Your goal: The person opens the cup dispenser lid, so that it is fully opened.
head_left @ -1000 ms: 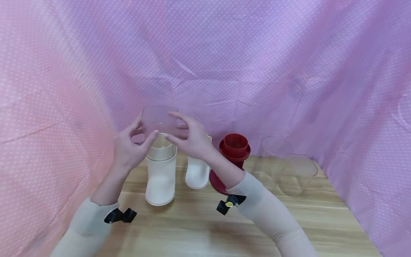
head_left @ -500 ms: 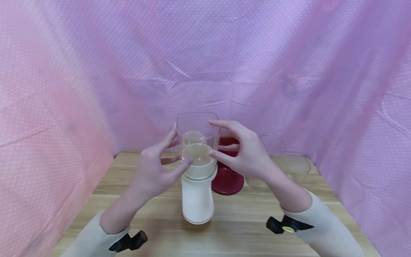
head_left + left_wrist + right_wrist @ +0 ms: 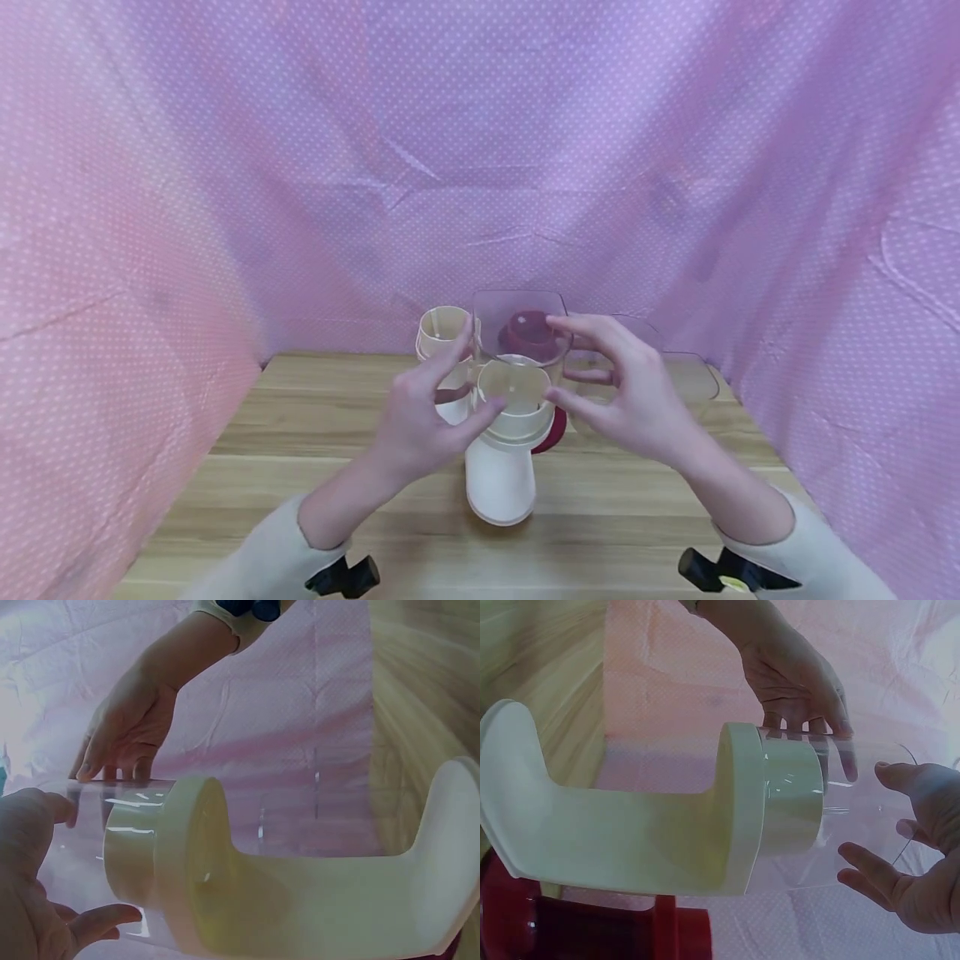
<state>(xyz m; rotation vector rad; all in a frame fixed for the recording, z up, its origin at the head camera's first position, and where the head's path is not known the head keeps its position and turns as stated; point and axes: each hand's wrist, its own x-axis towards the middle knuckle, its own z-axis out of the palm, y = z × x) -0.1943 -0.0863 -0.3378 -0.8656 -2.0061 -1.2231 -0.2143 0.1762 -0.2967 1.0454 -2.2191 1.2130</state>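
A clear plastic container (image 3: 521, 327) stands round the cream collar (image 3: 513, 396) of a white C-shaped stand (image 3: 501, 487). My left hand (image 3: 427, 412) holds the container's left side, fingers and thumb spread round its wall. On the opposite side my right hand (image 3: 630, 392) holds it the same way. In the left wrist view the container's edge (image 3: 166, 784) lies at the stand's wide ring (image 3: 191, 862), with the collar inside. The right wrist view shows the stand's curved foot (image 3: 510, 780) near the tabletop; whether it touches the wood I cannot tell.
Another white stand (image 3: 444, 329) is behind on the left. A red stand (image 3: 577, 930) is partly hidden behind the container. Faint clear containers (image 3: 692, 379) lie at the back right of the wooden table (image 3: 315, 417). Pink dotted cloth (image 3: 480, 150) surrounds the table.
Both hands, the clear container and the white stand have moved right and toward me. The other white stand, earlier hidden behind them, now shows on the left, and the red one sits behind the container.
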